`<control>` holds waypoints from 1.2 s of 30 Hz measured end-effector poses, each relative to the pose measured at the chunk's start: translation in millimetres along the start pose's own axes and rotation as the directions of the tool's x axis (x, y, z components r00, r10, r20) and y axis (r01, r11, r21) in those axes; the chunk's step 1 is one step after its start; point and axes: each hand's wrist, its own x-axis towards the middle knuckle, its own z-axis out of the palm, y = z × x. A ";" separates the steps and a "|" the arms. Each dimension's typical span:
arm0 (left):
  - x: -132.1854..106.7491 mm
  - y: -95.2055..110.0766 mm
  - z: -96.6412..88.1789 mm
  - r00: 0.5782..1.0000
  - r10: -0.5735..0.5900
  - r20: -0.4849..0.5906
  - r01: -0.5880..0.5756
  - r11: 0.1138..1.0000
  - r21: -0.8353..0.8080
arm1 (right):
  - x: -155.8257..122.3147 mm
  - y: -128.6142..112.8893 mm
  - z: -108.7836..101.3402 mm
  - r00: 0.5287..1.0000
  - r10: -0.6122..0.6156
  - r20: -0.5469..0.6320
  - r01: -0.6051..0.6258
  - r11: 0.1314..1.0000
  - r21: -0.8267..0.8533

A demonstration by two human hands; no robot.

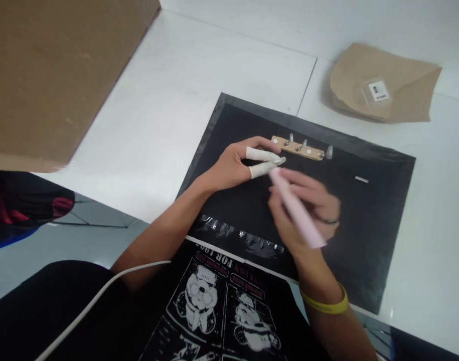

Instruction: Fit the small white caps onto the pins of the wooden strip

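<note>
My left hand (239,163) wears white finger cots on its thumb and a finger. Between them it pinches a small clear piece (279,161) that looks like a false nail tip. In my right hand (314,205) is a pale pink stick-like tool (299,213), blurred by motion; its narrow end comes close to the clear piece, and I cannot tell whether they touch. Just beyond my left fingers lies a tan strip (297,148) with small metal holders and clear tips on it. One of my left fingers reaches the strip's near end.
A black mat (364,240) covers part of the white table (436,215). Clear tips (259,243) line its near edge, and a small silvery bar (361,179) lies to the right. A brown paper bag (410,90) sits at the far right. Brown board (63,75) fills the upper left.
</note>
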 end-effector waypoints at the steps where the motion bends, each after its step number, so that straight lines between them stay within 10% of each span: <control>1: 0.0 0.2 0.1 1.000 0.002 0.001 -0.002 1.000 0.003 | 0.4 0.3 -0.4 0.998 0.036 -0.058 -0.036 0.999 -0.001; 6: -0.2 0.5 0.8 1.000 -0.006 0.002 0.006 1.000 0.010 | 0.9 1.4 -2.1 0.998 -0.024 0.050 0.025 1.000 -0.016; 10: -0.3 -0.2 1.1 1.000 -0.001 -0.003 0.001 1.000 0.012 | -0.1 1.8 -2.3 0.990 0.092 -0.108 -0.094 0.996 -0.011; 13: -0.4 -0.2 0.8 1.000 -0.009 0.002 0.009 1.000 0.003 | -1.1 0.8 -1.9 0.998 -0.014 0.055 0.013 1.000 0.007; 17: -0.4 0.2 0.3 1.000 -0.010 0.007 0.010 1.000 0.008 | -1.5 -0.8 -0.6 0.991 0.078 -0.105 -0.081 0.996 -0.029; 21: -0.3 0.0 -0.1 1.000 -0.017 0.009 0.017 1.000 0.000 | -2.3 -0.8 1.1 0.995 -0.044 0.084 0.045 0.999 -0.016; 25: -0.6 -0.5 -0.2 1.000 0.000 0.002 0.000 1.000 0.003 | -2.6 0.3 2.8 0.993 0.070 -0.094 -0.070 0.998 0.004; 28: -0.7 -0.4 -0.1 1.000 -0.009 0.005 0.009 1.000 -0.016 | -2.8 0.5 2.7 0.994 -0.052 0.094 0.052 0.999 0.005; 32: -0.6 -1.0 -0.2 1.000 -0.008 0.002 0.008 1.000 0.007 | -0.5 -0.9 2.4 0.993 0.083 -0.086 -0.086 0.996 -0.025; 36: -0.5 -2.2 -0.1 1.000 -0.007 -0.002 0.007 1.000 -0.005 | 0.1 -0.9 2.4 0.998 -0.033 0.061 0.034 0.999 -0.022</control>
